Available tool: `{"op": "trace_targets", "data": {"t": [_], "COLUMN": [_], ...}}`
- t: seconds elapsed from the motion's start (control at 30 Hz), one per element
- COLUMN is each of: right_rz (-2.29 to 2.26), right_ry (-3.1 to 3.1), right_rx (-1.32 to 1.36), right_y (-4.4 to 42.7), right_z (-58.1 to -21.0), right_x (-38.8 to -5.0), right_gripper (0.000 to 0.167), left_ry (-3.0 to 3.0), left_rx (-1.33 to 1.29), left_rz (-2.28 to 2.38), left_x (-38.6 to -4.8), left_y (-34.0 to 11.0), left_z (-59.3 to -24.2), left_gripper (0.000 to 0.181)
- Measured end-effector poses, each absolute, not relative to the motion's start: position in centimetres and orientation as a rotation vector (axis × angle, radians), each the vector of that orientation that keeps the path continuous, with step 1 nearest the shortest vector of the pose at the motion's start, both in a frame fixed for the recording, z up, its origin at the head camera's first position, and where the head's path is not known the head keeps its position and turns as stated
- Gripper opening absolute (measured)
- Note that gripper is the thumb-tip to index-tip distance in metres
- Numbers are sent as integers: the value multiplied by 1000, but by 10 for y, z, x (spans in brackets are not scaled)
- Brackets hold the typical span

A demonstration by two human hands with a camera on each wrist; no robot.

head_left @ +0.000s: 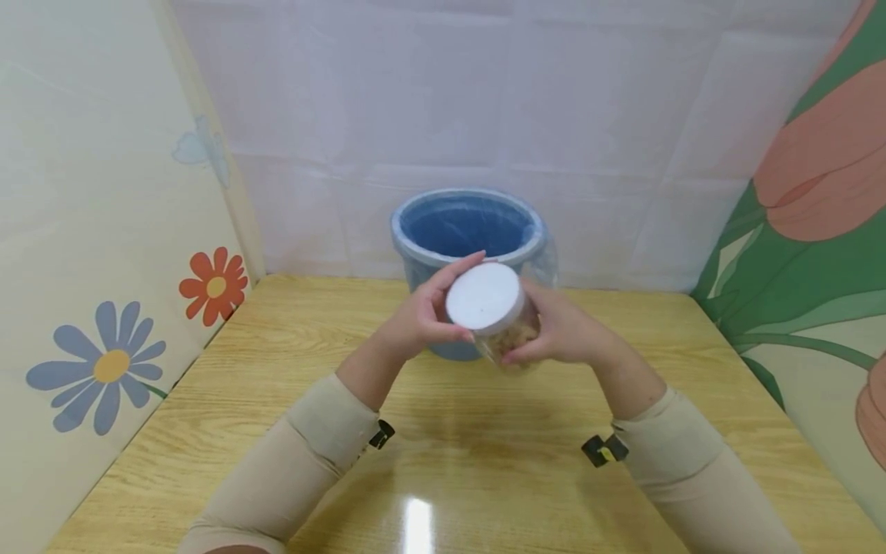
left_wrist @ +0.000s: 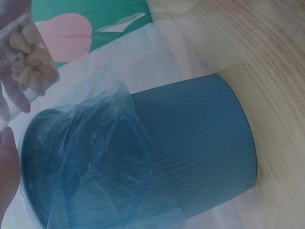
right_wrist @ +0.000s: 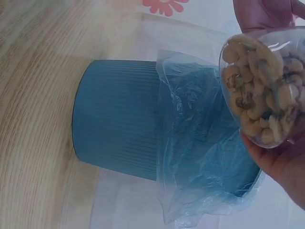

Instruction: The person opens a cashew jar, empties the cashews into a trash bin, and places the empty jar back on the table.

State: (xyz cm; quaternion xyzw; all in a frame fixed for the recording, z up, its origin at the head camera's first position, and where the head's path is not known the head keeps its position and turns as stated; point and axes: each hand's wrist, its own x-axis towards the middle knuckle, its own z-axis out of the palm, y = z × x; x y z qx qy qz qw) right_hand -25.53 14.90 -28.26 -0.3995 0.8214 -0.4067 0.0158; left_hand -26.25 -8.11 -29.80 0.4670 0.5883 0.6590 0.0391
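Both hands hold a clear plastic jar with a white lid, tilted above the table in front of the bin. Tan, curved pieces that look like cashew nuts fill much of it. My left hand grips the lid's rim between thumb and fingers. Around the jar's clear body curls my right hand, its thumb at the lower side. Part of the right fingers is hidden behind the jar in the head view.
Just behind the jar stands a ribbed blue bin on the wooden table. A thin, see-through bag lines it and hangs over its rim. A white sheet hangs at the back, with flower-patterned panels at the sides.
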Motion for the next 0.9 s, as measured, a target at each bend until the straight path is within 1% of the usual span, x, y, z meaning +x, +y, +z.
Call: {"op": "trace_targets", "data": {"t": [0.3, 0.5, 0.67, 0.9], "right_rz": [-1282, -1286, -1277, -1274], "right_ry": [2610, 2670, 2721, 2726], "right_rx": [-1184, -1109, -1104, -1156], "right_y": [147, 140, 137, 144], "right_z": [-284, -275, -275, -284], "right_x": [-255, -244, -243, -253], "right_gripper": [93, 92, 94, 100], "left_ry": [1900, 2028, 2040, 1742], "left_rx": [1326, 1204, 1229, 1346], "left_rz": [2113, 2170, 2195, 2276], "left_x": [-260, -256, -257, -261], "left_y": [-76, -73, -72, -76], "left_z": [-300, -299, -300, -303], "left_gripper": [105, 106, 105, 108]}}
